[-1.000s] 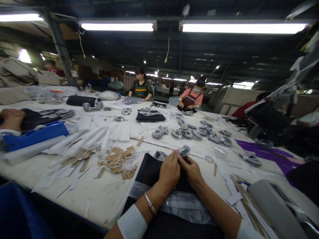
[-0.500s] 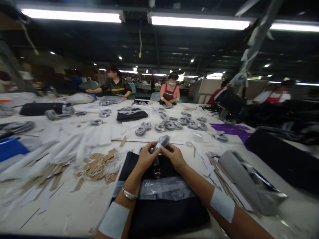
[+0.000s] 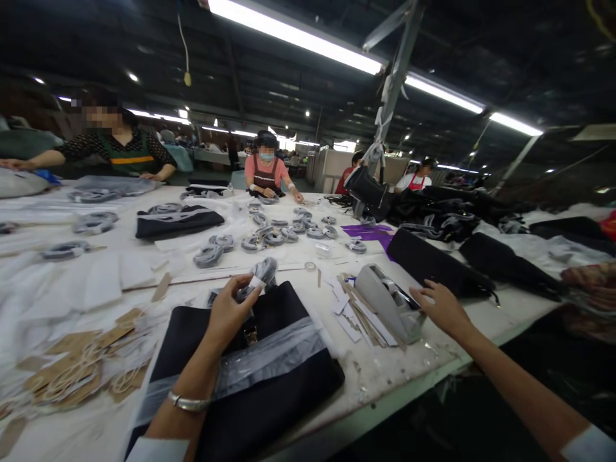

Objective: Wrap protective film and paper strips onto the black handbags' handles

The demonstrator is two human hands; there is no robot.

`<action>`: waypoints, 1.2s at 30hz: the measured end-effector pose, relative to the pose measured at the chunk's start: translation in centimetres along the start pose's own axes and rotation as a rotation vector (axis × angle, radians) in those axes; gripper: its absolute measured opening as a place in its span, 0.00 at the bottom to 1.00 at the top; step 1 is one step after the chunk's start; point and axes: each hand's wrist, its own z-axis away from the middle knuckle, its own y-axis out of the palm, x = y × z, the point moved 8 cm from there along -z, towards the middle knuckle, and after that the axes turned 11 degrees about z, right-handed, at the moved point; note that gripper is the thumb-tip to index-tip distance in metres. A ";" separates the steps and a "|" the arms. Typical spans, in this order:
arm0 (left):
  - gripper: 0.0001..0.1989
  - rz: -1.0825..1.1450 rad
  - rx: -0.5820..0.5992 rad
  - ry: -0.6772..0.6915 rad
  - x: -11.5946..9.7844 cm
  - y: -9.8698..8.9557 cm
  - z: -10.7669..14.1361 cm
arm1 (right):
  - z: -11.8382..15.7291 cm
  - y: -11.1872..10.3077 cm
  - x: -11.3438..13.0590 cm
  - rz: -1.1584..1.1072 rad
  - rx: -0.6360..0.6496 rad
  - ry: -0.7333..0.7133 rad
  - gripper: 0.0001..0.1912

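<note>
My left hand (image 3: 230, 308) pinches a coiled strap in clear wrap (image 3: 266, 269), with a small white paper band around it. Below it lies a black bag (image 3: 283, 391) with a buckle (image 3: 250, 335) and a strip of clear plastic (image 3: 269, 359) across its front. My right hand (image 3: 440, 309) is out to the right, fingers apart and holding nothing, beside the cutter end of a grey tape dispenser (image 3: 387, 301).
Tan tags with string (image 3: 72, 366) lie at the left. Wrapped coils (image 3: 274, 237), purple sheets (image 3: 368, 234) and black bags (image 3: 436, 263) cover the table further off. Several people are beyond; one wears a mask (image 3: 266, 170).
My right hand has let go of the coil and moved right to the tape dispenser. My left hand still holds the coil. The view has turned to the right.
</note>
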 end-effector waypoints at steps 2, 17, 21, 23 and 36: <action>0.22 -0.005 0.005 0.001 0.0 0.1 0.0 | 0.6 2.0 -2.1 -0.147 0.222 0.144 0.19; 0.24 0.051 0.023 -0.030 1.1 0.2 0.3 | 5.3 -1.6 -3.0 -0.950 0.197 0.459 0.18; 0.25 0.029 0.030 -0.054 1.6 0.4 0.3 | 7.6 -0.6 -3.8 -0.942 0.332 0.570 0.18; 0.25 0.014 0.032 -0.059 1.7 0.4 0.3 | 8.8 0.2 -4.5 -0.918 0.338 0.631 0.18; 0.25 0.001 0.027 -0.086 0.6 0.3 0.4 | 10.8 2.8 -3.9 -0.571 0.270 0.436 0.25</action>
